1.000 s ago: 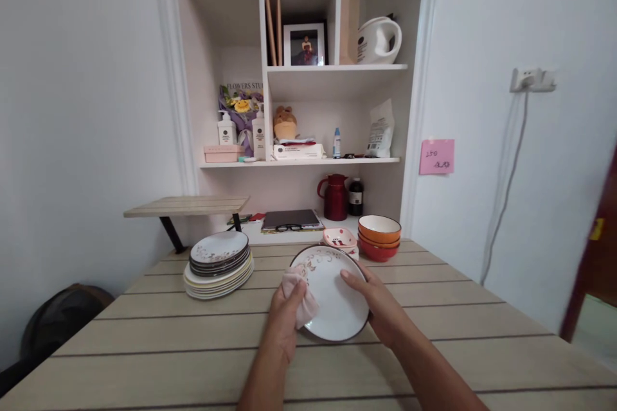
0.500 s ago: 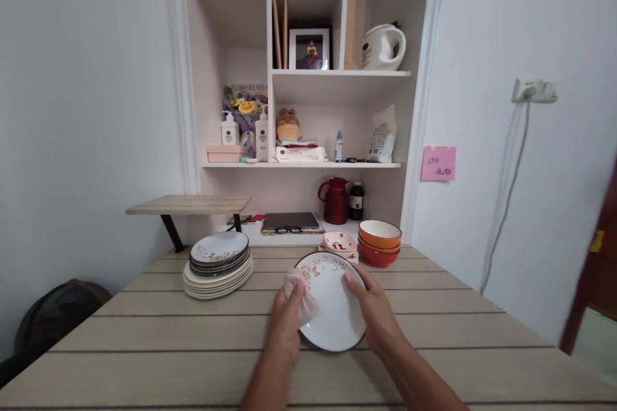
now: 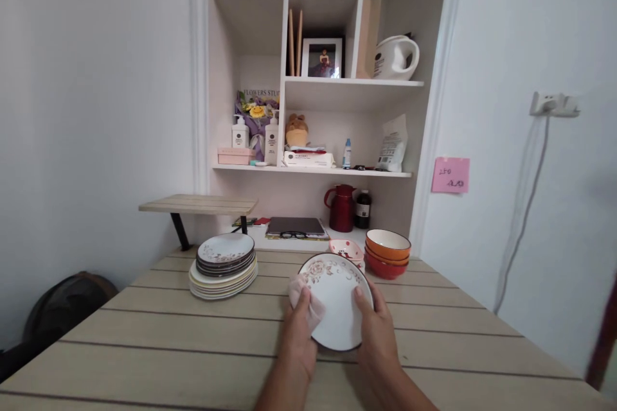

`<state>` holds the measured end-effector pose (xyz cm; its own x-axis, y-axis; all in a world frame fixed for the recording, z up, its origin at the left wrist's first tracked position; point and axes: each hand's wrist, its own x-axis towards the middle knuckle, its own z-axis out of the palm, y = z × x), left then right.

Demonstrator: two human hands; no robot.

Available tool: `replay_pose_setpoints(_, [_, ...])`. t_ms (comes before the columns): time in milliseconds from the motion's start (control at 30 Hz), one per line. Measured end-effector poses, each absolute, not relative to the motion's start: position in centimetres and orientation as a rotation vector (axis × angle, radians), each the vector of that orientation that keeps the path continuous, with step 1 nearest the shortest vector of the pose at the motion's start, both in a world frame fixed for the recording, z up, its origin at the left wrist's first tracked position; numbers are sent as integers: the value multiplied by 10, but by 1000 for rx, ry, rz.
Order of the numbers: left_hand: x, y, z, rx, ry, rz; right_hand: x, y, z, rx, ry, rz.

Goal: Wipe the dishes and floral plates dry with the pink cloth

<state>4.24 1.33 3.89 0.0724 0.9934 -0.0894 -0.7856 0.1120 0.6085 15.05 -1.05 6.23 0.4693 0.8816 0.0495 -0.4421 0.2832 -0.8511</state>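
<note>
A white plate (image 3: 340, 308) with a dark rim and a brown floral pattern is tilted up above the table, its face towards me. At its left edge, my left hand (image 3: 299, 334) is closed on a pale pink cloth (image 3: 313, 309), pressing it against the rim. My right hand (image 3: 376, 324) grips the plate's right edge, thumb on the face and fingers behind. The fingers under the plate are hidden on both sides.
A stack of plates (image 3: 226, 270) stands at the left, near a small raised wooden shelf (image 3: 200, 204). Behind the held plate are small pink patterned dishes (image 3: 346, 248) and stacked orange and red bowls (image 3: 387, 253). A red jug (image 3: 341, 209) and a laptop (image 3: 296, 226) are farther back.
The plate has turned slightly in my hands, bringing more of its floral pattern out from behind the cloth. My right hand has shifted lower on the rim. The camera view has swung a little left.
</note>
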Motion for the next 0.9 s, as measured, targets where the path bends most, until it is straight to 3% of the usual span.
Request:
replay_pose_setpoints(233, [39, 9, 46, 453, 538, 1419, 144, -15, 68, -815, -576, 1090])
replay_pose_setpoints(533, [9, 7, 64, 637, 583, 1490, 161, -41, 109, -799, -982, 1400])
replay_pose_setpoints(900, [13, 2, 59, 897, 662, 1402, 194, -33, 109, -962, -1088, 1349])
